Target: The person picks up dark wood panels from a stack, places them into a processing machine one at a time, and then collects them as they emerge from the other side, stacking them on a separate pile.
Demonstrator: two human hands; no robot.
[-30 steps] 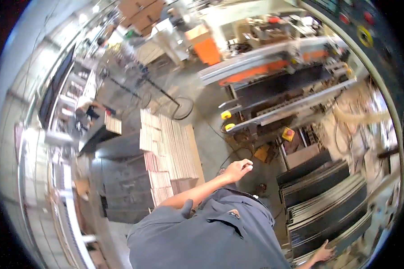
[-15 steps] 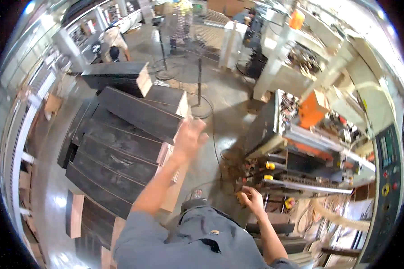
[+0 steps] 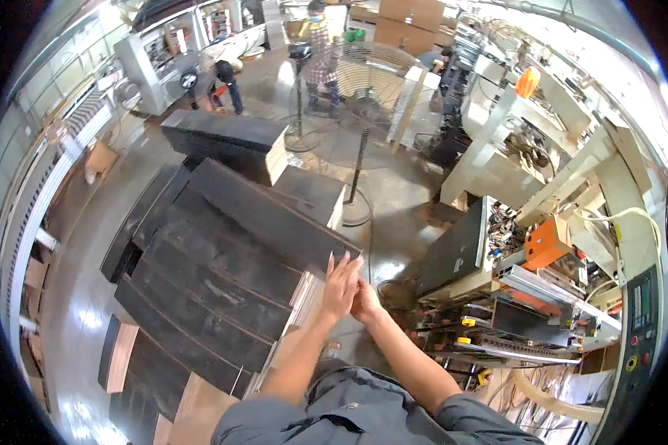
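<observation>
My left hand (image 3: 339, 291) and my right hand (image 3: 367, 304) are together at the near right end of a long dark board (image 3: 263, 211). The left fingers are stretched out and point away from me, overlapping the board's end in view; whether they touch it I cannot tell. Close against the left palm, the right hand has most of its fingers hidden. Beneath the long board lies a stack of dark boards (image 3: 200, 274) with pale wood edges. Another dark stack (image 3: 219, 137) stands behind it.
To the right is a machine with an orange box (image 3: 548, 241), yellow knobs and a control panel (image 3: 640, 311). A round fan (image 3: 364, 111) on a stand is ahead. Further off, people work beside shelves. A roller conveyor (image 3: 33, 215) runs along the left.
My right hand has come up from beside the machine to meet the left one. My left hand has moved slightly down and right in view. The view has shifted too.
</observation>
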